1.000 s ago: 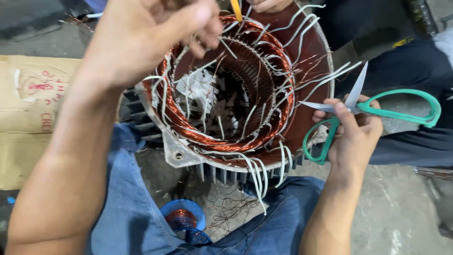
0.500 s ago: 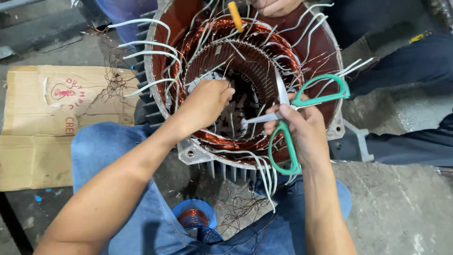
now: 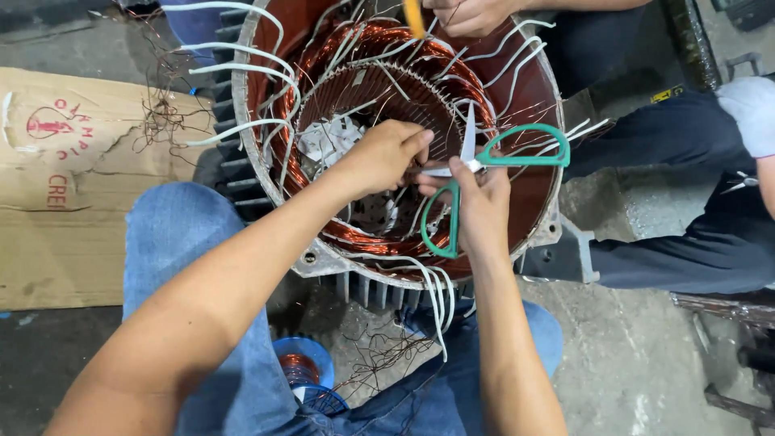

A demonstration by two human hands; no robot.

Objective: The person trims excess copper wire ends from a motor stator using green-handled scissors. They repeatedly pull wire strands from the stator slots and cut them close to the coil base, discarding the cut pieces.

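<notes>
Concrete floor (image 3: 646,363) under us, cardboard (image 3: 64,202) beside our knee; our left hand (image 3: 379,157) pinches inside the motor stator (image 3: 517,202); our right hand (image 3: 476,202) grips green scissors (image 3: 484,157); white leads (image 3: 234,129) crowd the copper windings (image 3: 323,81); another person's hand (image 3: 468,14) opposite.

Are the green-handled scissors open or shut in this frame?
Open. The scissors, held in the right hand, have their two blades spread apart: one points up, the other toward the left hand inside the motor stator.
</notes>
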